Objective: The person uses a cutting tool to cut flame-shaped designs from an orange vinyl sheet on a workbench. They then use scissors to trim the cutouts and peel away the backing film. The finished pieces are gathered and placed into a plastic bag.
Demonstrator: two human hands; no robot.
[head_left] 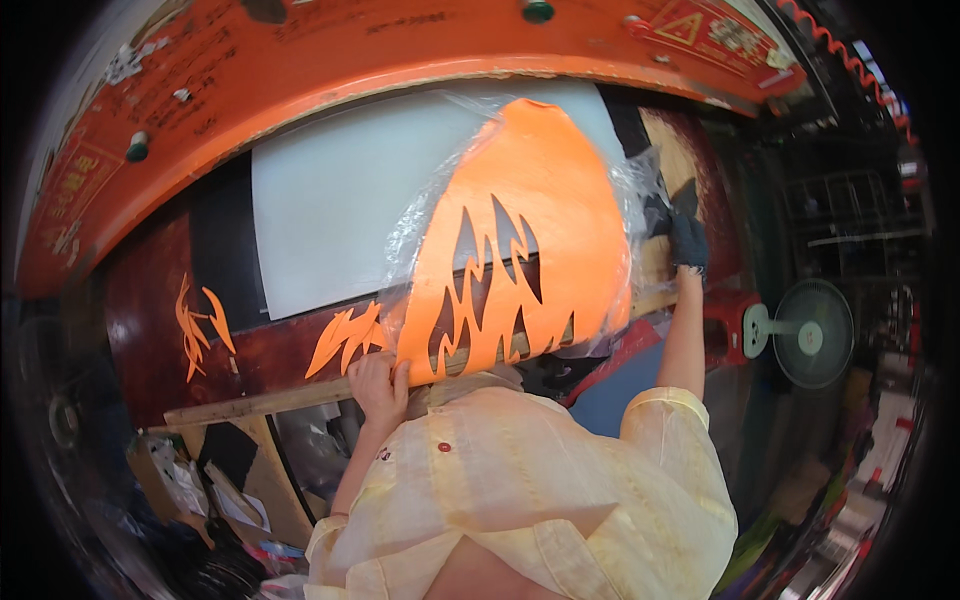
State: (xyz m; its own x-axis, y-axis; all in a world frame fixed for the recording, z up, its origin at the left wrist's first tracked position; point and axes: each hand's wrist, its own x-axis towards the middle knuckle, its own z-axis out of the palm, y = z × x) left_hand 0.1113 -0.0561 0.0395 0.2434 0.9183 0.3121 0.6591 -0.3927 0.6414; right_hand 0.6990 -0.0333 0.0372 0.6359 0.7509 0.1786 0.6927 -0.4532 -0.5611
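A large orange sheet (530, 165) with jagged, flame-shaped cutouts lies over clear plastic film (412, 235) in front of me. My bare left hand (378, 388) grips the sheet's near left corner, the thumb on the orange edge. Cut orange scraps (345, 335) lie just beyond those fingers. On the far right, my right hand (688, 240) wears a dark glove and pinches the crumpled right edge of the film; its fingertips are hard to make out.
A white board (340, 190) lies on the dark red table (270, 360), with more thin orange scraps (195, 330) at left. An orange machine beam (350, 50) spans the far side, bearing green buttons. To the right stands a small fan (808, 333).
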